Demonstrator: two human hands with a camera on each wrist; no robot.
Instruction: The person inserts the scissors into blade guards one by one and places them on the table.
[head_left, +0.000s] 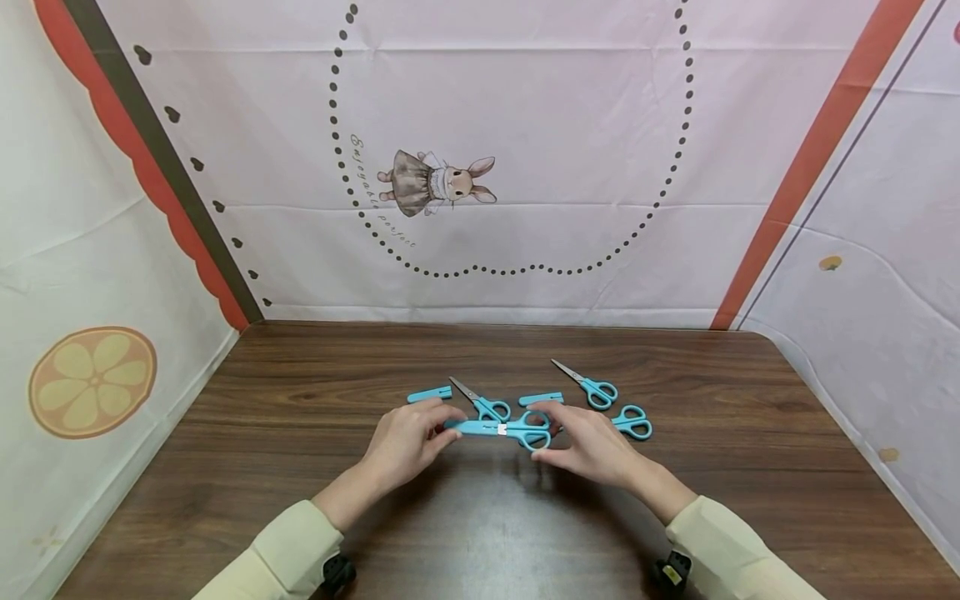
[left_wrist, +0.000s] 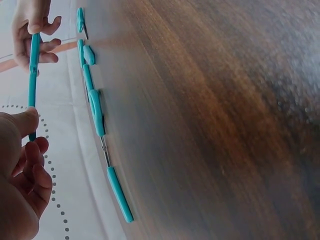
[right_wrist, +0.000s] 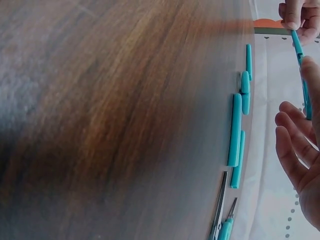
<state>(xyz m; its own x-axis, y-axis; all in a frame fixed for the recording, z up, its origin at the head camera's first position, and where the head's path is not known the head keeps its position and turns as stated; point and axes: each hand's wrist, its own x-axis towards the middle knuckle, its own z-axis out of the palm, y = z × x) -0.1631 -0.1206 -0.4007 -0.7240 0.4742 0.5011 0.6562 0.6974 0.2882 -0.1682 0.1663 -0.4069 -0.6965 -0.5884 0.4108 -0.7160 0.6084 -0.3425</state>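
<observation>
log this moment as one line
left hand: pinches blue plastic blade sheath | right hand: grips sheathed blue scissors at handle end | above brown wood-grain table | beyond: uncovered blue-handled scissors, loose blue sheaths

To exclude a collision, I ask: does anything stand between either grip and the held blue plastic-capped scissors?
Nothing visible does: the left grip pinches the blue plastic cap; the right grip holds the blue looped handles. Other blue-handled scissors lie lower, on the brown wooden table.

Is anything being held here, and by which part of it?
Yes: a pair of blue scissors. The left grip pinches the blade cover near its tip; the right grip holds the handle loops.
</observation>
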